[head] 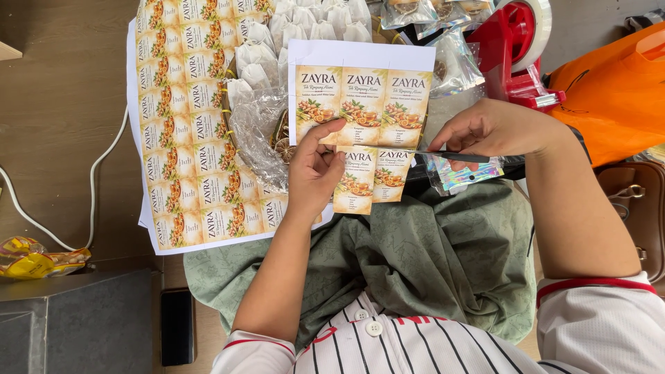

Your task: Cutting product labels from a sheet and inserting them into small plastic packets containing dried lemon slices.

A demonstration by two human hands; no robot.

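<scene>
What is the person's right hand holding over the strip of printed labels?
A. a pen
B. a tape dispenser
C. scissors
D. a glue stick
C: the right hand holds scissors, whose dark blades reach the label strip that the left hand pinches; the red tape dispenser stands apart behind it.

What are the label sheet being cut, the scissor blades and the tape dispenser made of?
Label sheet: printed paper, likely matte; it flexes in the left hand.
Scissors in the right hand: thin blades, probably steel.
Tape dispenser: red, glossy, apparently moulded plastic.
</scene>
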